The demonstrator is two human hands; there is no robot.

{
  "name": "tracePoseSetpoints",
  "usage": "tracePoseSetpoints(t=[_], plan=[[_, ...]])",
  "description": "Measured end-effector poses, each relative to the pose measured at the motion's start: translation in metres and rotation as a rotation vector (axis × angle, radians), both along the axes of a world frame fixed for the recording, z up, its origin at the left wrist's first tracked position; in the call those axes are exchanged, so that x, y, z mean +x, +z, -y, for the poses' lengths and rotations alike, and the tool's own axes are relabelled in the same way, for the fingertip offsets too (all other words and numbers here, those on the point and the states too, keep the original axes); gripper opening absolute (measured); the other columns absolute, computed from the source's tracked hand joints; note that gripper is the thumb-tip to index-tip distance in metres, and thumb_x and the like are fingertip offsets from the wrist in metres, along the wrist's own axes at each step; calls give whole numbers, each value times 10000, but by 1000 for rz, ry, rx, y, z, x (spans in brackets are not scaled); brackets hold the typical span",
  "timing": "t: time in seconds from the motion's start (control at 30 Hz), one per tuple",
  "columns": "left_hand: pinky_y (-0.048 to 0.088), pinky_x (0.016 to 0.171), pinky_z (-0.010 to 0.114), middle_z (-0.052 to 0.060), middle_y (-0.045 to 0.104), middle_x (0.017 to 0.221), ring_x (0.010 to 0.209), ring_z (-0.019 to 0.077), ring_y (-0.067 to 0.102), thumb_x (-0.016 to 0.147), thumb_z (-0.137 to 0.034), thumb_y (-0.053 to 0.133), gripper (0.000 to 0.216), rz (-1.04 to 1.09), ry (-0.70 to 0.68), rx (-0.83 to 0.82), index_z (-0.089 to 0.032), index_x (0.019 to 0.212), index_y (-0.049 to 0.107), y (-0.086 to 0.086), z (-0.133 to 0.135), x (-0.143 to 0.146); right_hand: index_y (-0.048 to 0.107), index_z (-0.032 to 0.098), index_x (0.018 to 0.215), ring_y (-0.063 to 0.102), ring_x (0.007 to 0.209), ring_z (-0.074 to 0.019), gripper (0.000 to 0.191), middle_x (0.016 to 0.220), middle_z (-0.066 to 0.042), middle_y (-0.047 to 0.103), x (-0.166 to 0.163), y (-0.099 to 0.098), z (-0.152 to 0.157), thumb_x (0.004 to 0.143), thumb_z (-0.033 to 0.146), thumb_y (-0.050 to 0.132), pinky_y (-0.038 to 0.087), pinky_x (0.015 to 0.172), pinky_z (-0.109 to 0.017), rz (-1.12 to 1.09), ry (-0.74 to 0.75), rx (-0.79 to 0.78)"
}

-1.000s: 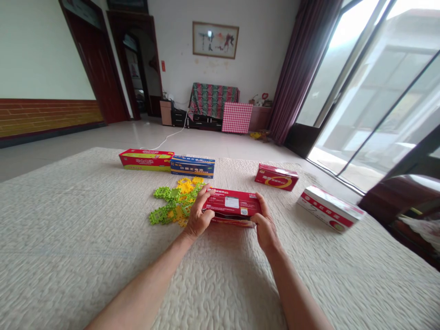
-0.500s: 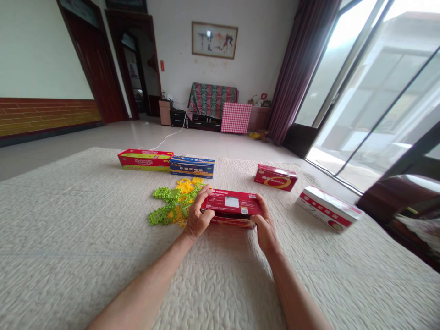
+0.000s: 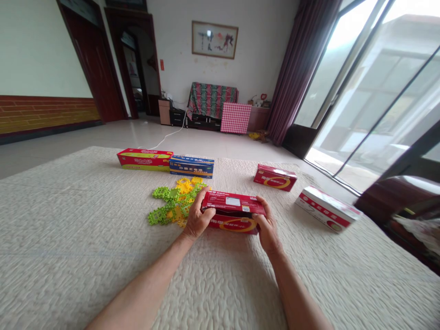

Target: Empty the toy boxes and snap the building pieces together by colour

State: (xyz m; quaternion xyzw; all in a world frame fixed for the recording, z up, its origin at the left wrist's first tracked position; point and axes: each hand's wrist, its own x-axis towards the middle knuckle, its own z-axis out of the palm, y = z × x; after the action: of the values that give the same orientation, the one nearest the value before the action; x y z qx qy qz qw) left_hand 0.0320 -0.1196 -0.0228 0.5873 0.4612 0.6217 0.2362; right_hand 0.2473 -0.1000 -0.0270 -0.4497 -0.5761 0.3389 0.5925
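Note:
A red cardboard box (image 3: 233,201) with white print is gripped at both ends, low over the quilted cover. My left hand (image 3: 198,215) is closed on its left end, thumb at the front edge. At the right end, my right hand (image 3: 266,222) is closed the same way. A dark gap runs between the lid panel and the front face, which bears a gold ring. What is inside cannot be made out. Just left of the box lie interlocking green plastic pieces (image 3: 160,214) and yellow plastic pieces (image 3: 185,184), close to my left hand.
A red and green box (image 3: 144,160) and a blue box (image 3: 191,166) stand side by side at the back left. Another red box (image 3: 275,177) and a white and red box (image 3: 326,209) are to the right. All rest on a cream quilted cover (image 3: 85,243).
The box has tipped so that more of its front face with the gold ring shows, and its top looks more foreshortened. Both hands keep their grip.

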Motion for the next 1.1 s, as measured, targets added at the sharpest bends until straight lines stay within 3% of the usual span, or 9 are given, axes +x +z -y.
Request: tracePoseSetpoints(t=[0.27,0.5,0.83,1.1], plan=[[339,1099,405,85,495,1382,1254,241,470,801,-284,520,557,25,9,20,-184,1342,433,-3,-2,1,469,282,1306,605,891,-220,562,1082,-38,632,0,0,0,769,389,595,505,759,-342,-155,122,-147],[287,1138,398,75,445,1434,1341,244,386,827,-327,540,628,32,-6,32,-211,1414,347,-10,-3,-1,550,242,1216,623,921,-256,537,1039,-55,671,2,2,-2,739,474,634,516,769,-371,-126,81,-136],[359,1083,381,65,558,1323,1231,236,496,788,-262,505,487,69,-5,-24,-180,1268,530,-6,-1,-3,546,248,1210,630,923,-259,527,1030,-54,679,3,0,-2,759,510,625,522,760,-380,-116,98,-135],[322,1115,388,76,515,1370,1296,239,441,870,-354,502,480,1,32,47,-201,1325,483,-8,-2,-1,549,247,1196,631,896,-232,506,1023,-50,661,2,2,-3,774,516,623,525,725,-349,-177,94,-139]])
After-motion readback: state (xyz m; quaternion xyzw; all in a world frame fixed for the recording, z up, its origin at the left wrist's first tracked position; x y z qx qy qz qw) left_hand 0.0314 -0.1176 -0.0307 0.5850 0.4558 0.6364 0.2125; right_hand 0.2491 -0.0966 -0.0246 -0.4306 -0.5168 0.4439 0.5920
